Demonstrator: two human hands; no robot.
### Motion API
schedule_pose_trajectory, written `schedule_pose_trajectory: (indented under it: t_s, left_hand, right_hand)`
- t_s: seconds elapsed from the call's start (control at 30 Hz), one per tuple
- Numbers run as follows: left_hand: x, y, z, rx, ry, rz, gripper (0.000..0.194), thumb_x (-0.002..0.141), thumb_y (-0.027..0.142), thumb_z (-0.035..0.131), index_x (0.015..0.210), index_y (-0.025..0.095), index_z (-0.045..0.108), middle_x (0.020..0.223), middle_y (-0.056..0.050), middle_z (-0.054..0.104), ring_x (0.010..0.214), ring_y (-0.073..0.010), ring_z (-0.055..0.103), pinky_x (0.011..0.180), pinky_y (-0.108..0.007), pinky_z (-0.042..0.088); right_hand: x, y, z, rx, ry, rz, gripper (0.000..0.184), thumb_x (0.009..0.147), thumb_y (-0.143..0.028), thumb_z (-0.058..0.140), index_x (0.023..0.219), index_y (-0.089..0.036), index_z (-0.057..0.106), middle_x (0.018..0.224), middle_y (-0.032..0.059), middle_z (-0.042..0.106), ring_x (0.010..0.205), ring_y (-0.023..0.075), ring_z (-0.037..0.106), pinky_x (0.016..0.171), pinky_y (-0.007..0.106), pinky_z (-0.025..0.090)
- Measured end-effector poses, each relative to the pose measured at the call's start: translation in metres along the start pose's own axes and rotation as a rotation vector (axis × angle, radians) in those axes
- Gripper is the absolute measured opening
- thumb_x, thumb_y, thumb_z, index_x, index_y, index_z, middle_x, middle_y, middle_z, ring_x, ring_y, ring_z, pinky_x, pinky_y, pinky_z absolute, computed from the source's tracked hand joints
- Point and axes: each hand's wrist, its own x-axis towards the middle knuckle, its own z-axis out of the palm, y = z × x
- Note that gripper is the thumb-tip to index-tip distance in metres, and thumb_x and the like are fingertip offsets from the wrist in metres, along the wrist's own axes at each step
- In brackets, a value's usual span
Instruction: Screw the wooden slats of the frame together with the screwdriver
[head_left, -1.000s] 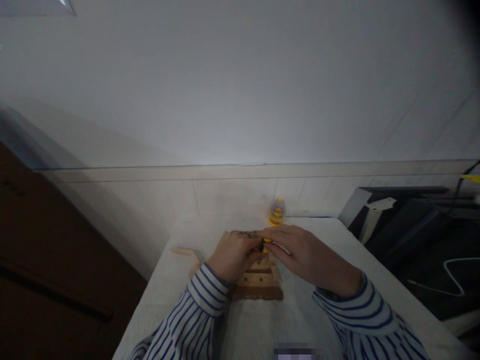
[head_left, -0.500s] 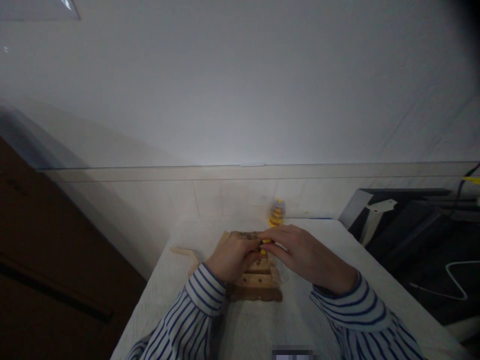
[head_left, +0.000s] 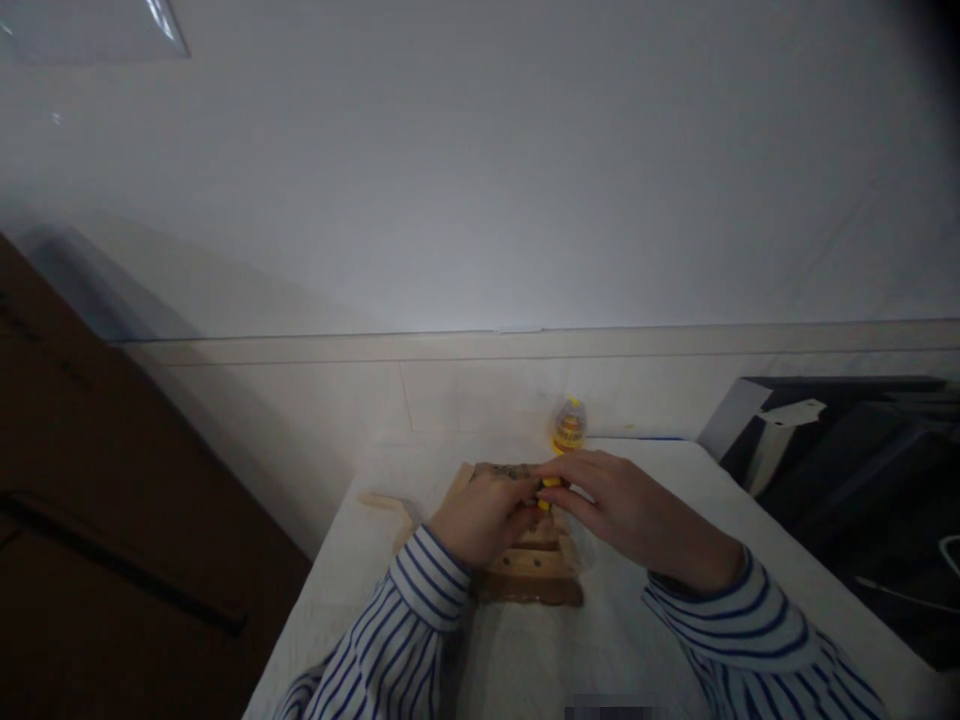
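My left hand [head_left: 486, 518] and my right hand [head_left: 619, 505] meet over a small wooden piece [head_left: 534, 565] with a dark brown lower edge and several small round dark spots. Right fingertips pinch a small yellow piece [head_left: 552, 482] with a dark part beside it. The left hand's fingers are closed against that same piece, though the fingers hide most of it and its exact kind does not show. Dark markings show on the upper part of the wooden piece, behind the left hand. Just beyond the hands stands a clear dome-shaped container [head_left: 570, 428] with yellow contents.
An angled pale wooden strip [head_left: 386, 500] lies left of my left hand on the white-covered table [head_left: 330, 600]. A wall [head_left: 480, 200] rises behind it. Dark equipment [head_left: 847, 480] stands to the right, a brown cabinet [head_left: 135, 480] to the left.
The whole view has shifted, so everything on the table sits slightly farther right. Both hands keep nearly the same grip over the wooden piece.
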Motion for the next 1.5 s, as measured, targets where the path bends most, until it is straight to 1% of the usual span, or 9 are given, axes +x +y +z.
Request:
schedule_pose_trajectory:
  t_s: [0.2, 0.43, 0.5, 0.6, 0.73, 1.0, 1.23, 1.37, 1.5]
  left_hand:
    - [0.0003, 0.0025, 0.0009, 0.091, 0.042, -0.047, 0.022, 0.081, 0.036, 0.055, 0.093, 0.020, 0.062, 0.089, -0.004, 0.066, 0.082, -0.0183, 0.060, 0.073, -0.026, 0.042]
    - [0.0016, 0.0083, 0.0047, 0.086, 0.049, -0.093, 0.023, 0.083, 0.038, 0.052, 0.092, 0.020, 0.064, 0.086, -0.004, 0.067, 0.077, -0.0166, 0.060, 0.068, -0.024, 0.042]
    - [0.0031, 0.0093, 0.0050, 0.067, 0.023, -0.092, 0.024, 0.084, 0.038, 0.052, 0.092, 0.019, 0.064, 0.084, -0.004, 0.067, 0.077, -0.0166, 0.061, 0.068, -0.024, 0.042]
    - [0.0056, 0.0095, 0.0058, 0.057, 0.044, -0.083, 0.022, 0.085, 0.036, 0.051, 0.092, 0.019, 0.063, 0.085, -0.004, 0.067, 0.078, -0.0163, 0.060, 0.069, -0.024, 0.042]
    - [0.0072, 0.0094, 0.0070, 0.061, 0.049, -0.048, 0.020, 0.086, 0.032, 0.049, 0.087, 0.018, 0.063, 0.086, -0.004, 0.066, 0.080, -0.0159, 0.060, 0.073, -0.025, 0.042]
    - [0.0045, 0.0078, 0.0082, 0.055, 0.045, -0.080, 0.024, 0.085, 0.037, 0.050, 0.092, 0.019, 0.063, 0.082, -0.004, 0.066, 0.074, -0.0151, 0.060, 0.065, -0.023, 0.042]
    - [0.0022, 0.0075, 0.0068, 0.049, 0.040, -0.085, 0.025, 0.085, 0.039, 0.049, 0.091, 0.019, 0.063, 0.080, -0.004, 0.066, 0.071, -0.0153, 0.060, 0.064, -0.023, 0.041]
    - [0.0018, 0.0080, 0.0042, 0.076, 0.033, -0.075, 0.025, 0.086, 0.038, 0.048, 0.091, 0.018, 0.063, 0.076, -0.003, 0.065, 0.066, -0.0143, 0.058, 0.060, -0.022, 0.039]
    - [0.0018, 0.0057, 0.0045, 0.086, 0.012, -0.078, 0.024, 0.086, 0.037, 0.048, 0.088, 0.018, 0.063, 0.075, -0.003, 0.065, 0.067, -0.0148, 0.058, 0.061, -0.023, 0.040]
  right_hand:
    - [0.0016, 0.0012, 0.0035, 0.012, -0.021, -0.014, 0.016, 0.086, -0.024, 0.049, 0.098, -0.019, 0.059, 0.094, 0.0055, 0.065, 0.088, 0.0180, 0.059, 0.080, 0.034, 0.046]
    - [0.0011, -0.0009, -0.0002, -0.002, -0.030, -0.027, 0.014, 0.086, -0.026, 0.051, 0.091, -0.018, 0.061, 0.084, 0.0041, 0.065, 0.077, 0.0166, 0.059, 0.070, 0.030, 0.045]
    - [0.0007, -0.0007, -0.0015, -0.009, -0.033, -0.020, 0.014, 0.085, -0.026, 0.051, 0.091, -0.017, 0.061, 0.084, 0.0042, 0.065, 0.079, 0.0171, 0.059, 0.071, 0.030, 0.045]
    - [0.0007, 0.0008, -0.0021, -0.002, -0.031, -0.006, 0.014, 0.085, -0.024, 0.051, 0.092, -0.016, 0.061, 0.087, 0.0050, 0.065, 0.084, 0.0172, 0.058, 0.075, 0.031, 0.044]
    - [0.0013, 0.0022, -0.0022, 0.041, -0.052, 0.014, 0.016, 0.086, -0.025, 0.050, 0.093, -0.017, 0.061, 0.084, 0.0043, 0.065, 0.080, 0.0157, 0.059, 0.072, 0.028, 0.045]
    - [-0.0004, 0.0029, 0.0021, -0.009, -0.014, -0.008, 0.014, 0.086, -0.026, 0.050, 0.092, -0.018, 0.060, 0.085, 0.0044, 0.064, 0.080, 0.0172, 0.059, 0.070, 0.030, 0.045]
    - [0.0015, 0.0050, 0.0059, 0.061, -0.006, -0.008, 0.015, 0.085, -0.028, 0.052, 0.093, -0.017, 0.060, 0.085, 0.0034, 0.064, 0.078, 0.0152, 0.058, 0.069, 0.029, 0.045]
    - [-0.0002, 0.0071, 0.0042, 0.088, 0.000, -0.019, 0.017, 0.083, -0.026, 0.054, 0.097, -0.019, 0.061, 0.091, 0.0040, 0.066, 0.082, 0.0156, 0.059, 0.073, 0.029, 0.046]
    - [-0.0039, 0.0086, 0.0035, 0.125, 0.034, -0.024, 0.026, 0.082, -0.023, 0.052, 0.108, -0.021, 0.059, 0.100, 0.0038, 0.066, 0.086, 0.0152, 0.060, 0.075, 0.027, 0.047]
